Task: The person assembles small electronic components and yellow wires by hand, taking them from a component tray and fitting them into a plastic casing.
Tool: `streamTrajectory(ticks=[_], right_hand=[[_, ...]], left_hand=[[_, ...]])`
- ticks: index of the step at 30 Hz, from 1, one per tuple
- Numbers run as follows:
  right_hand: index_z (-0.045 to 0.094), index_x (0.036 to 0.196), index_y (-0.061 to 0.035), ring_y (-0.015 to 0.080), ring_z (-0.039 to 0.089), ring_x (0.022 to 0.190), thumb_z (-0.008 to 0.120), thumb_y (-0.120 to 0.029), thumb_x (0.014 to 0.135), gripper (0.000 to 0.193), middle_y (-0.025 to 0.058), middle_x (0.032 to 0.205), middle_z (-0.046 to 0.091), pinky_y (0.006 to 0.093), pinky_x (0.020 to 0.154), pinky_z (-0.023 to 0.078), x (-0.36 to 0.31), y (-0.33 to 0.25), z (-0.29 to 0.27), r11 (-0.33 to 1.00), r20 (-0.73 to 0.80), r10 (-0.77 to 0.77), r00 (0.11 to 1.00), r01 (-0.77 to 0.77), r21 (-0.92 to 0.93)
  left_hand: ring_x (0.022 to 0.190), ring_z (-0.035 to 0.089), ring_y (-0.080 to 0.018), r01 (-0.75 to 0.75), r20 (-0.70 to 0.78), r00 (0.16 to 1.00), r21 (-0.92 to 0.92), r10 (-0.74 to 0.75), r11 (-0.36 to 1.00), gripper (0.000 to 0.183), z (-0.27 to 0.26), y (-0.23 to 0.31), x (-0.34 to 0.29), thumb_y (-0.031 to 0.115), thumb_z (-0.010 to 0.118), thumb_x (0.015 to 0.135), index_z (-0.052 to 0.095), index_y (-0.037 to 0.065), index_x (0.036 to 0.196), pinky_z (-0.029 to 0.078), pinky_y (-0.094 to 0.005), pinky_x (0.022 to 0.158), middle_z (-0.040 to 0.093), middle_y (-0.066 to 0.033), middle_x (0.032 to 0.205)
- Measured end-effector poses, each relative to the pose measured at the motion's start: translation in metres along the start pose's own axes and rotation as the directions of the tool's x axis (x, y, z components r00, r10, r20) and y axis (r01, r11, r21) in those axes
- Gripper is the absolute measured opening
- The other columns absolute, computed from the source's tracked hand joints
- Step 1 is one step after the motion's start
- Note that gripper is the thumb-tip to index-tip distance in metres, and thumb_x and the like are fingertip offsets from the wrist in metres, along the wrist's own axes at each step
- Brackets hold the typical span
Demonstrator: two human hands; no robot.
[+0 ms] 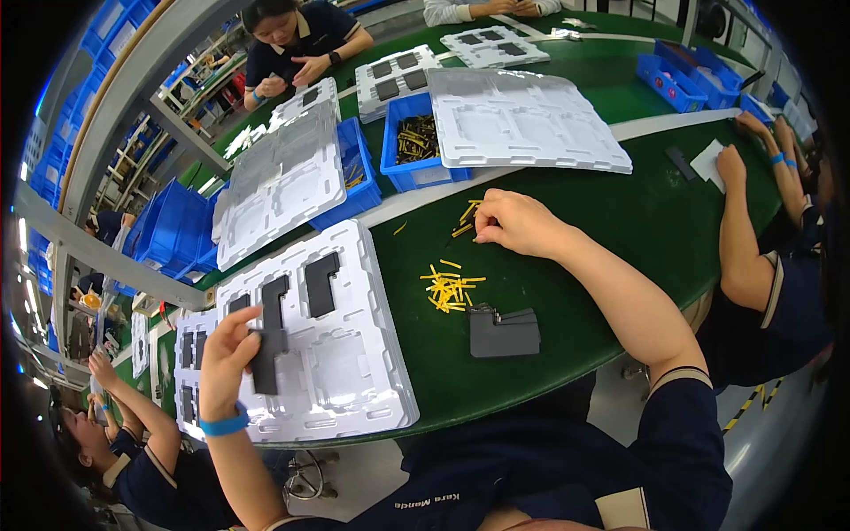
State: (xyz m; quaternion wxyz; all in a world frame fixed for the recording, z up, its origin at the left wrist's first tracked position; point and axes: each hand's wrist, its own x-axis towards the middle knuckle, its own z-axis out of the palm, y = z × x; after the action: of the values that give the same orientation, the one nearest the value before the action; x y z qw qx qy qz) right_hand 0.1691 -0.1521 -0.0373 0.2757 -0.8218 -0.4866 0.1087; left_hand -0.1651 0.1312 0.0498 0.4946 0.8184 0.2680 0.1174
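Head view is showing the black piece [266, 367] sitting in your left hand [228, 363], over the white tray [391, 354]. Its long side is running mostly away from you and toward you, leaning a little to the right at the far end. Your left hand is pinching it between thumb and fingers, but you can't tell if the piece is touching the tray.

Your right hand [521, 223] is hanging well apart, off to the right and farther away from you. Its thumb and finger are nearly pressed together, just beside some yellow and black strips [467, 215]. You can't tell if they are pinching one.

A yellow pile of strips [450, 290] is lying closer to you, a little left of those fingertips. More dark parts [505, 336] are lying on the green table [443, 380], their long side going left to right, and your right hand is the nearer one.
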Motion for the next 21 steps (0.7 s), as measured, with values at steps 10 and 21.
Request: streamTrajectory(ticks=[10,21], right_hand=[[0.055,0.084,-0.0011,0.0265,0.057,0.08,0.06,-0.006,0.082,0.007,0.0116,0.083,0.055,0.0345,0.073,0.046,-0.002,-0.004,0.01,0.965,-0.19,-0.163,0.968,0.196,0.174],[0.057,0.1,0.0015,0.0173,0.053,0.076,0.052,0.002,0.088,0.013,0.0081,0.084,0.053,0.0274,0.071,0.043,-0.006,-0.026,0.009,0.943,-0.193,-0.169,0.967,0.215,0.253]], left_hand=[[0.07,0.056,-0.0082,0.231,-0.323,0.94,0.355,-0.113,0.906,0.021,-0.065,-0.084,-0.062,0.012,0.068,0.079,0.061,-0.003,0.093,0.044,-0.0232,0.061,0.064,-0.0025,0.078],[0.05,0.045,-0.0073,0.256,-0.41,0.904,0.281,-0.126,0.925,0.017,-0.055,-0.07,-0.058,0.008,0.067,0.081,0.061,-0.001,0.093,0.034,-0.0245,0.043,0.049,0.0011,0.06]])
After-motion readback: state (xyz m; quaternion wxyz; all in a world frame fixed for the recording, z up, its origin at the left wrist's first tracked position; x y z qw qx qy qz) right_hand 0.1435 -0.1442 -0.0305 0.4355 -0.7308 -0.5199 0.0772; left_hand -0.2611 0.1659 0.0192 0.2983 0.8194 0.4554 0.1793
